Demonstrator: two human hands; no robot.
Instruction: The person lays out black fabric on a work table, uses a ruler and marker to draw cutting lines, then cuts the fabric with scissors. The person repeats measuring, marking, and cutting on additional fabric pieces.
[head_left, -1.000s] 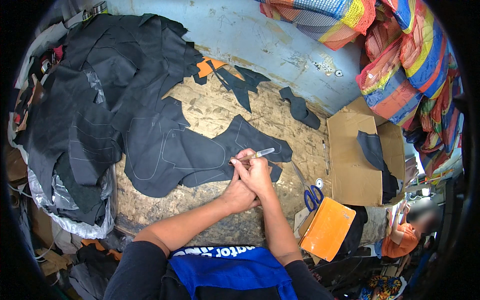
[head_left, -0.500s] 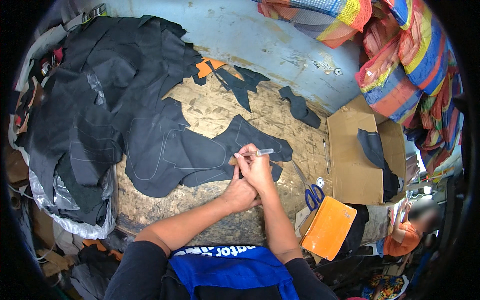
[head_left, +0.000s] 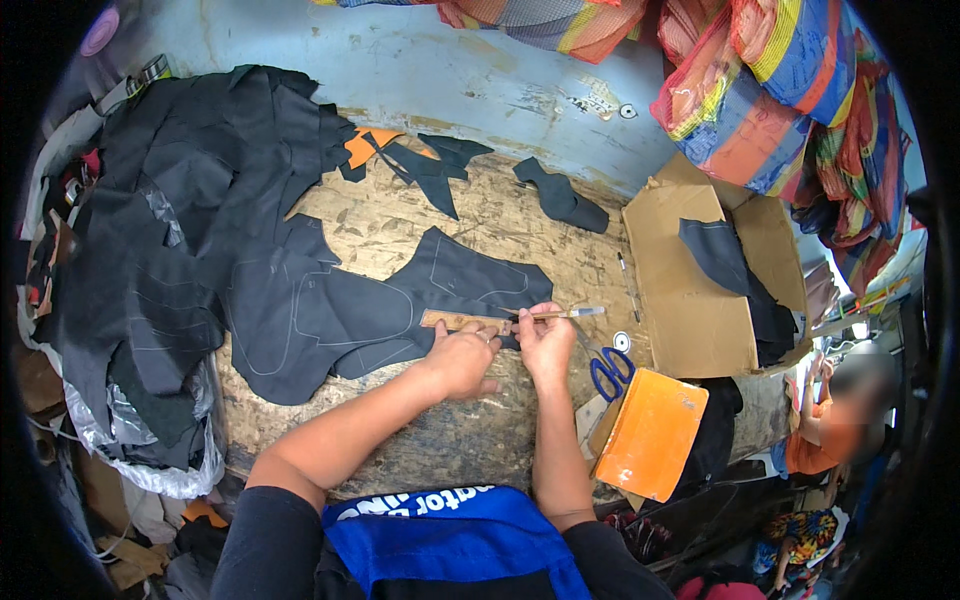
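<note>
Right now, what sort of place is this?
Probably a leather or fabric cutting workshop: a black sheet with pale traced outlines, a ruler-like strip lying on it, and scissors on a worn wooden table.

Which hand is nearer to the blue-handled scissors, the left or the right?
Right. The right hand, holding a pen, is just left of the scissors; the left hand lies farther left, on the brown strip.

Bold white lettering [head_left: 459,496] at six o'clock, running across the blue apron [head_left: 450,535], partly folded away! Up at one o'clock, the torn wall sticker [head_left: 598,101] defies reading; dial centre, the brown strip's [head_left: 446,320] marks are too tiny.
</note>
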